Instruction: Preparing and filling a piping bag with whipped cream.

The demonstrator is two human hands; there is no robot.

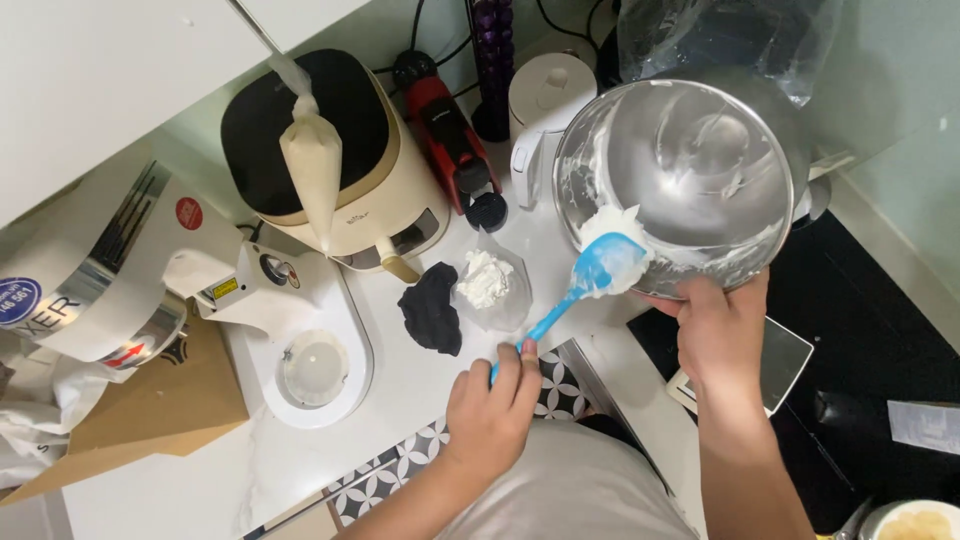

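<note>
Two hands work at the frame's centre: the left hand (492,410) grips a blue spatula (590,280) loaded with white cream, the right hand (720,330) clasps the tilted steel bowl (690,170), upper right.

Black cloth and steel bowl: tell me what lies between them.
In the head view, a clear bag of white cream lies between the black cloth and the steel bowl, with the blue spatula beside it.

White marble-look counter (420,380) under white wall cabinets (110,70); patterned floor tiles (400,470) below the counter's edge; black hob (870,340) beside it.
</note>
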